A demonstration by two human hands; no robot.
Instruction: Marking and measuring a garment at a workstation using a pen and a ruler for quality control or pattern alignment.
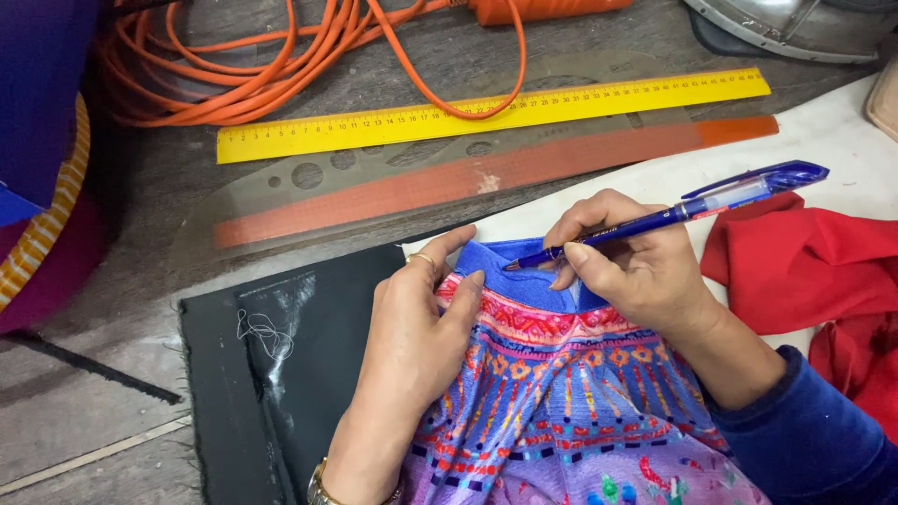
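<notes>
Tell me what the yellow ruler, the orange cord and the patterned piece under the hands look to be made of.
Yellow ruler: likely hard plastic, glossy, flat with printed marks. Orange cord: a rubbery or plastic sheath, smooth, lying in loose loops. Patterned cloth: soft fabric, probably printed knit, matte; it bunches under the left hand, while the right hand holds a blue pen to it.

A tailoring workshop: yellow ruler [494, 114], curve template [468, 178], fabric pieces [804, 262]
</notes>
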